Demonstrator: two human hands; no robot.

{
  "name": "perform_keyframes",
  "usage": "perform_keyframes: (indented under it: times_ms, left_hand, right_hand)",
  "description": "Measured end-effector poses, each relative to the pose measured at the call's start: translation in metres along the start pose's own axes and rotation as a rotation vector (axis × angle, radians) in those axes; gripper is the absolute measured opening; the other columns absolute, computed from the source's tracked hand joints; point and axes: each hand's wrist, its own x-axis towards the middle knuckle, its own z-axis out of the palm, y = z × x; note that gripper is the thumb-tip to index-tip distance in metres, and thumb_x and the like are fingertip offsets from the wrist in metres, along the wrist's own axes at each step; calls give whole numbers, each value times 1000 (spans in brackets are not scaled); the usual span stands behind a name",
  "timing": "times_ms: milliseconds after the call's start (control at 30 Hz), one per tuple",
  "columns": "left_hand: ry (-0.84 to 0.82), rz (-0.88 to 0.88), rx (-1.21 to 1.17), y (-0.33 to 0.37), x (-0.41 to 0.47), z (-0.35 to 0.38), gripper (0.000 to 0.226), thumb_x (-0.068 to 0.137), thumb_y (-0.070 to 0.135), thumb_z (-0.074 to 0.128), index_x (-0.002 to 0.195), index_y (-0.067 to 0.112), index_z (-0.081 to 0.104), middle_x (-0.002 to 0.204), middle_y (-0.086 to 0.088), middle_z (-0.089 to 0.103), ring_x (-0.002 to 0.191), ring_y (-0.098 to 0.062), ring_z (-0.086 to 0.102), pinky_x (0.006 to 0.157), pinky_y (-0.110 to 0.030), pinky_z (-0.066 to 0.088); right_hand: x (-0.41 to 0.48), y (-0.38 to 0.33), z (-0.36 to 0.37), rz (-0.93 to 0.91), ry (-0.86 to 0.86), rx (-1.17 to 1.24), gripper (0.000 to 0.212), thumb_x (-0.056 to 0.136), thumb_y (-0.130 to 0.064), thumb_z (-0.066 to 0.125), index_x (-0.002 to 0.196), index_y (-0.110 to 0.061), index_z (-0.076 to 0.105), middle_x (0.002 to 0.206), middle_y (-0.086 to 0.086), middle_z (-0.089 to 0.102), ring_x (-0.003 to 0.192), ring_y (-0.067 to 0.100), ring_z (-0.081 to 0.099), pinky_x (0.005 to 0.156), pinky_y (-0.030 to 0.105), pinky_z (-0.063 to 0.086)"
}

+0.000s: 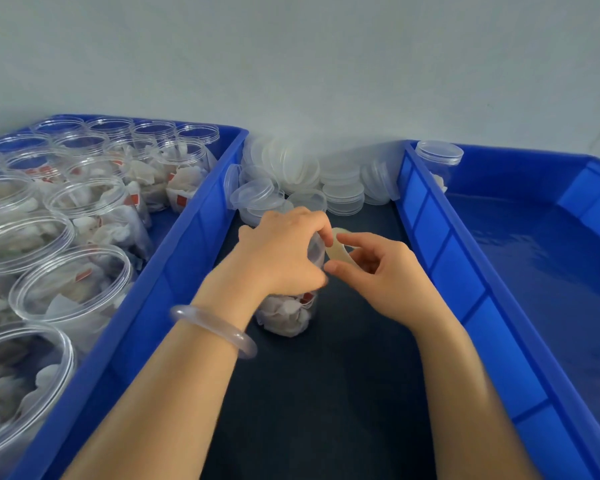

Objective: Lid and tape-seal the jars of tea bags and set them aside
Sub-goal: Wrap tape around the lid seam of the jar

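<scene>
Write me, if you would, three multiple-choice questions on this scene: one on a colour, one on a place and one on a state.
1. What colour are the left bin and right bin? A green, B blue, C grey.
2. Where is the lid pile? A in the left bin, B in the right bin, C on the table between them.
3. The jars in the left bin are: A open, B lidded, C on their sides.
Key: 1 B, both walls are blue; 2 C, it sits on the dark top at the back; 3 A, bare rims show.

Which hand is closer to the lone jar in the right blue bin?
Right. The right hand, holding tape, is below-left of the lone jar; the left hand, gripping the middle jar, is farther left.
</scene>
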Motion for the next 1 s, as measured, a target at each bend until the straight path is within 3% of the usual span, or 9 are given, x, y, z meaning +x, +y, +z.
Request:
perform_keyframes:
  times_ms: [167, 233, 333, 433, 633, 733, 800, 867, 1000]
  left_hand:
    - [88, -13, -60, -2, 2, 2, 32, 67, 44, 78, 87, 39, 54, 104, 17, 55, 100, -12, 48, 82, -39, 38]
    - [76, -16, -67, -2, 5, 2, 29, 67, 37, 78, 80, 39, 52, 98, 17, 54, 99, -12, 47, 80, -37, 35]
    - [94, -28, -38, -1, 11, 5, 27, 66, 30, 77, 71, 36, 52, 88, 18, 53, 96, -12, 45, 78, -35, 28]
    - [82, -19, -34, -3, 13, 4, 26, 67, 34, 79, 70, 34, 53, 85, 18, 54, 96, -12, 47, 77, -34, 32]
    - [5, 12, 43, -5, 19, 4, 25, 74, 27, 71, 87, 34, 51, 97, 14, 49, 102, -14, 44, 83, -36, 34]
    - [-1, -24, 86, -4, 24, 6, 31, 76, 27, 67, 102, 30, 51, 98, 11, 48, 101, -14, 44, 82, -36, 35]
    - [61, -40, 61, 0, 25, 8, 23, 75, 24, 66, 93, 30, 54, 89, 13, 47, 97, -15, 45, 80, -36, 33]
    - [108, -69, 35, 3, 27, 11, 17, 74, 21, 65, 86, 30, 56, 87, 13, 48, 94, -15, 45, 79, -36, 31]
    - [155, -129, 5, 8, 32, 12, 12, 72, 19, 62, 81, 27, 61, 84, 12, 55, 91, -17, 51, 80, -37, 37]
  right_hand:
    - [-1, -2, -2, 51, -139, 11, 46, 89, -40, 60, 131, -25, 49, 82, -6, 65, 55, 5, 62, 49, 16, 46]
    - [1, -6, -2, 35, -135, -68, 48, 90, -42, 58, 133, -22, 48, 84, -3, 64, 57, 6, 60, 55, 21, 46]
    - [5, -12, -4, 116, -189, -179, 41, 91, -47, 54, 101, -8, 59, 68, 4, 56, 56, 12, 46, 56, 30, 40]
    - [4, -16, -6, 205, -265, -232, 49, 92, -54, 47, 75, -8, 51, 60, 0, 45, 55, 15, 36, 53, 29, 33]
    - [-2, -15, 2, 159, -223, -239, 39, 97, -50, 37, 95, -13, 50, 75, -3, 66, 54, 2, 56, 51, 21, 40]
    - [-8, -14, 7, 121, -104, -267, 40, 95, -50, 34, 93, -13, 50, 77, 3, 60, 66, 17, 55, 58, 32, 41]
    - [-13, -15, 10, 89, -62, -327, 41, 94, -50, 28, 88, -13, 44, 77, 3, 54, 71, 24, 52, 63, 38, 41]
    - [-16, -15, 11, 74, -14, -413, 42, 89, -54, 21, 89, -17, 40, 73, -2, 49, 70, 20, 50, 65, 34, 39]
    - [-26, -14, 11, 36, 67, -532, 46, 86, -59, 19, 91, -17, 36, 65, -5, 44, 55, 12, 41, 49, 27, 29]
